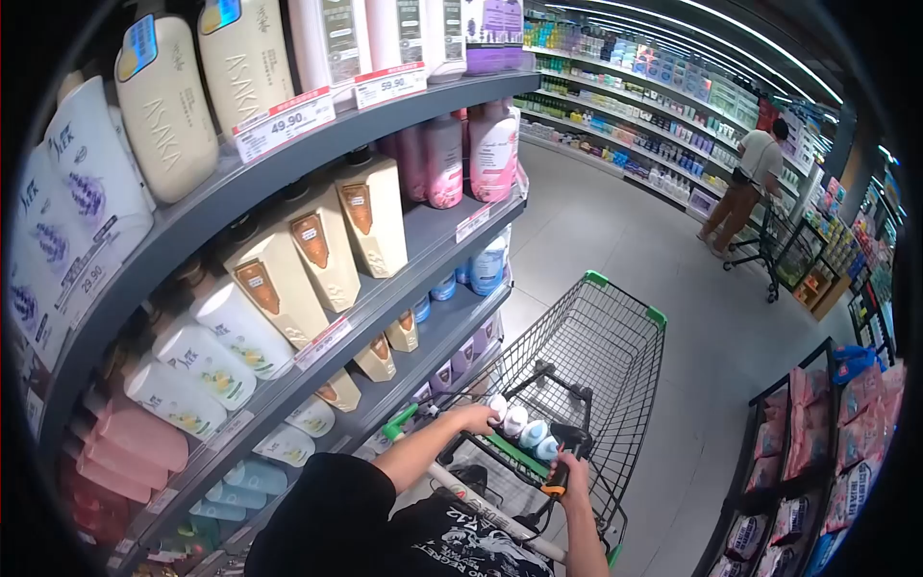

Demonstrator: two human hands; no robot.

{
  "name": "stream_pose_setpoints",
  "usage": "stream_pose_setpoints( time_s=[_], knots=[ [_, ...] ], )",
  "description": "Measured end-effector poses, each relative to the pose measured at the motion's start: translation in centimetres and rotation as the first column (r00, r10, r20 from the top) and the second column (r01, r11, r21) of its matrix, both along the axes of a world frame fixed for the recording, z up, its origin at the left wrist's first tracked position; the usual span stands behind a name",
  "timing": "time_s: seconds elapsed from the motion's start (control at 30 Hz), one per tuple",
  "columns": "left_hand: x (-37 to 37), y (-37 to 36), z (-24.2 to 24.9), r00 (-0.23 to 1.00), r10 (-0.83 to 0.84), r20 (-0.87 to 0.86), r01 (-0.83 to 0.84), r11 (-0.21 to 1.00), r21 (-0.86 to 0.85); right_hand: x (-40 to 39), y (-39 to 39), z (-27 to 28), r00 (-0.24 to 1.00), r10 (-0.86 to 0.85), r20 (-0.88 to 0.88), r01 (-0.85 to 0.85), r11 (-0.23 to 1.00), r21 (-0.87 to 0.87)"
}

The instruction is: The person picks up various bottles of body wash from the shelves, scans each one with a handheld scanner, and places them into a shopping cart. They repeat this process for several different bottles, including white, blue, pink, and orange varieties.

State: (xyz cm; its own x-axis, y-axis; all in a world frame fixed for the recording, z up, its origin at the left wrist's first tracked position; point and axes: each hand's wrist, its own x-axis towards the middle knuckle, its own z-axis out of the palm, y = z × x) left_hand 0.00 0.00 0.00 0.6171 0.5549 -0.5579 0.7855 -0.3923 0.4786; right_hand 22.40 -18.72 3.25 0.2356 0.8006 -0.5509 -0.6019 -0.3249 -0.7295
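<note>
My left hand [472,418] reaches over the cart handle, its fingers closed at the leftmost white bottle [498,406]. Beside that bottle stand another whitish bottle [515,420] and light-blue bottles [535,434], in a row near the handle end of the shopping cart [615,385]. My right hand [571,477] is wrapped round the orange-and-black grip of a handheld barcode scanner [575,441]. The scanner's black head points up, close to the rightmost blue bottle. The far fingers of my left hand are partly hidden.
Curved shelves on the left hold cream pump bottles [312,252], white bottles [240,327] and pink bottles [493,154]. Packaged goods fill a low rack [803,433] at right. A person [758,173] stands by another cart [769,245] farther off. Stocked shelves line the back.
</note>
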Motion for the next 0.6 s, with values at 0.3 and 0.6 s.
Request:
stream_pose_setpoints(
  time_s=[0.3,0.6],
  knots=[
    [-1.2,-3.3,-0.7,0.999,-0.039,0.034,0.038,0.999,0.031,-2.4,-2.5,1.6,0.895,0.239,0.376,-0.286,0.955,0.073],
    [-3.0,-7.0,-0.8,0.993,0.006,0.117,-0.012,0.999,0.053,-4.9,-6.1,0.9,0.879,0.096,0.466,-0.178,0.975,0.136]
  ],
)
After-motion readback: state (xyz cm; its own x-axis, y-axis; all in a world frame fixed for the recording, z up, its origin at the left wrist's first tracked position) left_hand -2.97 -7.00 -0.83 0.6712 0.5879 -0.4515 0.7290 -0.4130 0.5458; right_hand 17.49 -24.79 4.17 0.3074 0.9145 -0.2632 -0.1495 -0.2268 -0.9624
